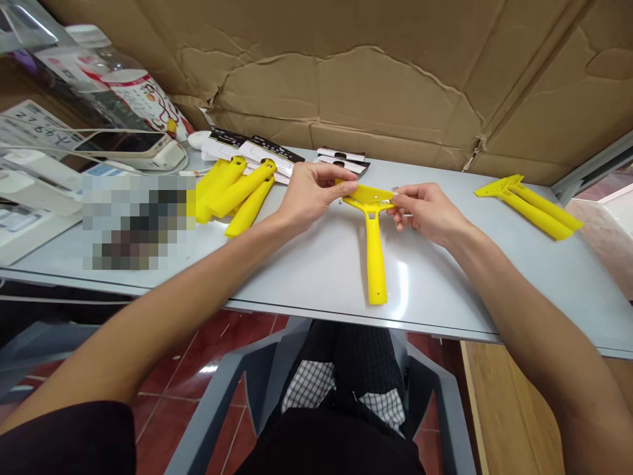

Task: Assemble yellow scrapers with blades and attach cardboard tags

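Observation:
A yellow plastic scraper (374,257) lies with its long handle pointing towards me and its wide head raised a little off the table. My left hand (314,198) pinches the left side of the head between thumb and fingers. My right hand (425,212) grips the head's right end, where a thin metal piece glints, too small to identify. Beyond my left hand lies a heap of several yellow scraper handles (235,191). Several black-and-white packaging cards (252,153) sit behind them, with more cards (341,160) behind my left hand.
The pale grey table (306,264) ends in a front edge above my lap and a red tiled floor. Several more yellow scrapers (531,206) lie at right. A smartphone (121,144) and plastic-wrapped items stand at left. Torn cardboard (346,86) forms the back wall.

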The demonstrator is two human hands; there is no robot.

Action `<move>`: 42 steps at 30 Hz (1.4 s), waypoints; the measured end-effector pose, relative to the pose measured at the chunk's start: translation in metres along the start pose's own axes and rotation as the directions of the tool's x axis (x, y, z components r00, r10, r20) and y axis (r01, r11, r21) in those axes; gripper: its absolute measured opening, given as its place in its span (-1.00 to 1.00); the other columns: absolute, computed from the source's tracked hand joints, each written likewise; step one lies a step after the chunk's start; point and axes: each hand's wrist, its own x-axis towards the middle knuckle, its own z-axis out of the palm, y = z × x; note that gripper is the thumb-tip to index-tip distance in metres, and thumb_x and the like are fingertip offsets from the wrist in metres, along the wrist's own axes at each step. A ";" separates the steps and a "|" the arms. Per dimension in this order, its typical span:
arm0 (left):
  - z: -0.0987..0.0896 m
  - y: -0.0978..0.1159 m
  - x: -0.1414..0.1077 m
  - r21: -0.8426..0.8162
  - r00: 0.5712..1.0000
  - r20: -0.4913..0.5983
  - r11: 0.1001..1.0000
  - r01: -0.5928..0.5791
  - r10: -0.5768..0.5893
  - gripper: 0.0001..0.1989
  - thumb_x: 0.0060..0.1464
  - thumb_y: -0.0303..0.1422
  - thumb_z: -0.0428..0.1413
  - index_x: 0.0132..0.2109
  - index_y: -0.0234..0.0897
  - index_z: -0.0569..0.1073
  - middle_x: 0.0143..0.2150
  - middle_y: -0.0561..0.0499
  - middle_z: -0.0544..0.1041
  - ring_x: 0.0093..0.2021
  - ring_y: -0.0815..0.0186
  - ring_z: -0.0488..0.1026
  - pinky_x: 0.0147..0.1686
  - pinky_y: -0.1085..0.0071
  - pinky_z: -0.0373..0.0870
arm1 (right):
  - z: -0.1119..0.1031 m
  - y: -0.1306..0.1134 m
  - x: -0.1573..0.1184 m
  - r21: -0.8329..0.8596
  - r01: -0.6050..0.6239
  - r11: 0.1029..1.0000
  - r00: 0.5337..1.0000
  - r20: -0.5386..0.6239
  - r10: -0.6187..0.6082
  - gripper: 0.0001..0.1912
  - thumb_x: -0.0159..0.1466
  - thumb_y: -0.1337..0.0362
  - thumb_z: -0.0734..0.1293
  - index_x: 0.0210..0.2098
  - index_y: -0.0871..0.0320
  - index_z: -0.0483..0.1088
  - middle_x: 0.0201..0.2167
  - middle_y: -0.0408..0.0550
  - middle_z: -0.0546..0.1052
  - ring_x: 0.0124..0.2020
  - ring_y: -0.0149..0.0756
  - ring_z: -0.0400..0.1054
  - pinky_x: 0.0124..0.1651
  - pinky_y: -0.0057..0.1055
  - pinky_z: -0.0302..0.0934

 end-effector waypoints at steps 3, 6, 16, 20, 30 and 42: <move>-0.001 0.003 0.001 0.018 1.000 0.010 1.000 0.017 -0.017 -0.72 -0.03 -0.32 0.46 -0.16 -0.34 0.71 -0.15 -0.14 0.74 -0.15 0.23 0.65 -0.06 0.31 0.61 | -0.001 0.000 0.001 -0.002 0.004 1.000 1.000 -0.013 -0.004 -0.78 0.41 0.41 0.45 -0.40 0.26 0.58 -0.40 0.05 0.56 -0.47 -0.40 0.40 -0.48 -0.48 0.38; -0.002 0.004 0.003 0.016 1.000 -0.004 1.000 0.014 -0.014 -0.72 0.02 -0.39 0.41 -0.08 -0.33 0.69 -0.14 -0.12 0.73 -0.14 0.24 0.65 -0.03 0.29 0.61 | -0.001 -0.002 0.001 0.000 -0.009 1.000 0.999 -0.042 0.009 -0.79 0.41 0.42 0.44 -0.38 0.26 0.58 -0.39 0.06 0.57 -0.47 -0.40 0.41 -0.48 -0.47 0.38; -0.004 0.004 0.003 0.043 1.000 0.013 0.999 0.026 -0.027 -0.79 0.02 -0.39 0.44 -0.17 -0.31 0.66 -0.21 -0.11 0.70 -0.21 0.28 0.63 -0.17 0.39 0.58 | -0.004 -0.001 0.003 0.009 0.004 1.000 0.999 -0.044 -0.004 -0.80 0.40 0.41 0.44 -0.39 0.23 0.57 -0.41 0.03 0.57 -0.48 -0.42 0.40 -0.46 -0.49 0.39; -0.002 0.003 0.001 0.032 0.998 -0.005 0.998 0.060 -0.060 -0.79 0.03 -0.38 0.44 -0.17 -0.32 0.68 -0.11 -0.14 0.71 -0.17 0.28 0.63 -0.16 0.41 0.57 | -0.003 -0.003 0.002 0.004 -0.004 1.000 0.999 -0.050 0.005 -0.80 0.37 0.44 0.45 -0.41 0.21 0.54 -0.41 0.02 0.57 -0.48 -0.43 0.39 -0.46 -0.50 0.39; -0.001 0.007 -0.002 -0.168 0.955 0.096 0.941 0.294 -0.281 -0.87 0.14 -0.43 0.37 -0.16 -0.34 0.63 -0.10 -0.14 0.69 -0.18 0.25 0.67 -0.14 0.29 0.66 | -0.003 -0.005 0.001 0.010 -0.002 1.000 0.998 -0.056 0.003 -0.77 0.38 0.49 0.40 -0.41 0.21 0.53 -0.43 -0.01 0.56 -0.49 -0.44 0.39 -0.47 -0.51 0.38; 0.000 0.010 -0.001 -0.195 0.945 0.122 0.926 0.323 -0.304 -0.86 0.15 -0.45 0.37 -0.15 -0.35 0.60 -0.19 -0.10 0.70 -0.31 0.30 0.67 -0.19 0.31 0.66 | -0.005 -0.004 0.002 0.009 0.008 1.000 0.998 -0.058 -0.007 -0.73 0.39 0.52 0.31 -0.41 0.24 0.53 -0.42 0.02 0.55 -0.50 -0.43 0.39 -0.45 -0.48 0.42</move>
